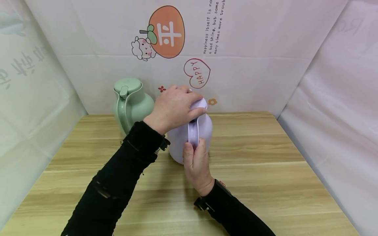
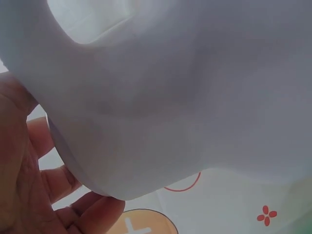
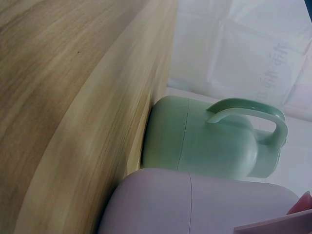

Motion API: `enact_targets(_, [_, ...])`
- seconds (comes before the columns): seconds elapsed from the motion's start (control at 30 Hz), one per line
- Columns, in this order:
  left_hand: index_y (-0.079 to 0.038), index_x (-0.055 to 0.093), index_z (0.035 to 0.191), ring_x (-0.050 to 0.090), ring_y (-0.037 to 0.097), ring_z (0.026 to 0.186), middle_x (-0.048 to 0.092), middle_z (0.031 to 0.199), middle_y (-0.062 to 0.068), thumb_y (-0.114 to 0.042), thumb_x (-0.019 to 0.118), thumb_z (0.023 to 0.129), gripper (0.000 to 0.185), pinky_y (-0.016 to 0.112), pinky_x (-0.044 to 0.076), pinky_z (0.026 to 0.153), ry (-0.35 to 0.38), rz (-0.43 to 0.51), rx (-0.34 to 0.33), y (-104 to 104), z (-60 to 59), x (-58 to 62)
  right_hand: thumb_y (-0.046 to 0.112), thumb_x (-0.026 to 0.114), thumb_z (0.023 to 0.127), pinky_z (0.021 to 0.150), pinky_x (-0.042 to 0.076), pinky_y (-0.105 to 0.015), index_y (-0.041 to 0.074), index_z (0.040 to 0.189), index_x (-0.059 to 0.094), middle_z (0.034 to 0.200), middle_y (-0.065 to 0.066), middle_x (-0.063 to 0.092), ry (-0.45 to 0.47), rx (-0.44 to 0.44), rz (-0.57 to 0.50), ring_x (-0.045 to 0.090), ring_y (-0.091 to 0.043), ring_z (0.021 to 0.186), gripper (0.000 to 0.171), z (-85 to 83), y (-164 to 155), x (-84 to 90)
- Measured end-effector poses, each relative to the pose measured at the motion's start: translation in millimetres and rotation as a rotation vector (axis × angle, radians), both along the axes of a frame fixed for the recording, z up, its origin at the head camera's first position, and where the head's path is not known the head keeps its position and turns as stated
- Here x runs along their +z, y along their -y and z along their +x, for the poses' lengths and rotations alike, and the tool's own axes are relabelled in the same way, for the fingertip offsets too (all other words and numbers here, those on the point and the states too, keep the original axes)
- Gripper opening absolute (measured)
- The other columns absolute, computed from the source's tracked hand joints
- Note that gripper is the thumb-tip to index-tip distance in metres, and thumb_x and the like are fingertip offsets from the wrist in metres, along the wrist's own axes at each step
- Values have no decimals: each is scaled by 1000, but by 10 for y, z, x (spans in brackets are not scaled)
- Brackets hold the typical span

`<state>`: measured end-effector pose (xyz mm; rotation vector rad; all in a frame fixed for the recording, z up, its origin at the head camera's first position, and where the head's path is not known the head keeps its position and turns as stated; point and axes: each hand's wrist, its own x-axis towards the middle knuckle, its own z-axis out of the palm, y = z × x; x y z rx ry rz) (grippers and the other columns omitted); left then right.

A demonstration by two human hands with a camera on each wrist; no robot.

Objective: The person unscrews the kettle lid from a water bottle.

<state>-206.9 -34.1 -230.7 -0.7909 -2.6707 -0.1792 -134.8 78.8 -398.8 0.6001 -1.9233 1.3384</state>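
Observation:
A lilac thermos jug (image 1: 206, 127) stands upright on the table, its handle turned toward me. My left hand (image 1: 177, 106) lies over its top and grips the lid (image 1: 200, 104), with the thumb near the dark part above the handle. In the left wrist view the fingers (image 2: 100, 214) curl at the rim of the jug's top. Low on the handle (image 1: 193, 133), my right hand (image 1: 198, 165) grips with thumb and fingers. The right wrist view shows the jug's lower body (image 3: 151, 204) and just a fingertip (image 3: 303, 202) at the handle.
Behind and left of the lilac jug stands a green thermos jug (image 1: 138, 105) with its lid on, close to my left wrist. The wood-grain table (image 1: 251, 170) ends at a printed white cloth (image 1: 251, 75) at the back, with more cloth on both sides.

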Motion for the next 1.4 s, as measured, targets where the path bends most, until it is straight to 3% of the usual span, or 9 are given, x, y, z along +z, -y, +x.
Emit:
enact_targets(0.23, [-31, 73, 128, 58, 28, 96, 68, 112, 4, -67, 57, 98, 49, 41, 50, 79, -32, -10, 47, -53, 10, -8, 19, 44, 112, 61, 45, -26, -1, 112, 46, 74, -4, 54, -10, 0, -8, 53, -14, 65, 20, -9, -4, -3])
enact_targets(0.53, [-30, 73, 123, 57, 27, 92, 67, 107, 5, -72, 55, 96, 53, 41, 51, 70, -70, -20, 107, -101, 11, -32, 22, 42, 113, 60, 44, -26, -2, 112, 45, 74, -4, 53, -12, 11, -9, 53, -13, 65, 24, -13, -6, -8])
enact_targets(0.8, [-27, 74, 114, 54, 25, 83, 63, 96, 5, -74, 56, 94, 54, 39, 48, 65, -112, -11, 116, -119, 5, -45, 26, 41, 114, 60, 44, -26, -2, 112, 44, 75, -3, 52, -22, 24, -9, 52, -12, 65, 29, -22, -7, -8])
enact_targets(1.4, [-22, 74, 106, 54, 26, 80, 61, 88, 6, -75, 54, 95, 58, 38, 48, 61, -158, -53, 133, -130, -1, -38, 29, 40, 114, 60, 43, -26, -2, 112, 45, 74, -4, 53, -7, 8, 1, 51, -13, 64, 32, -8, 1, -5])
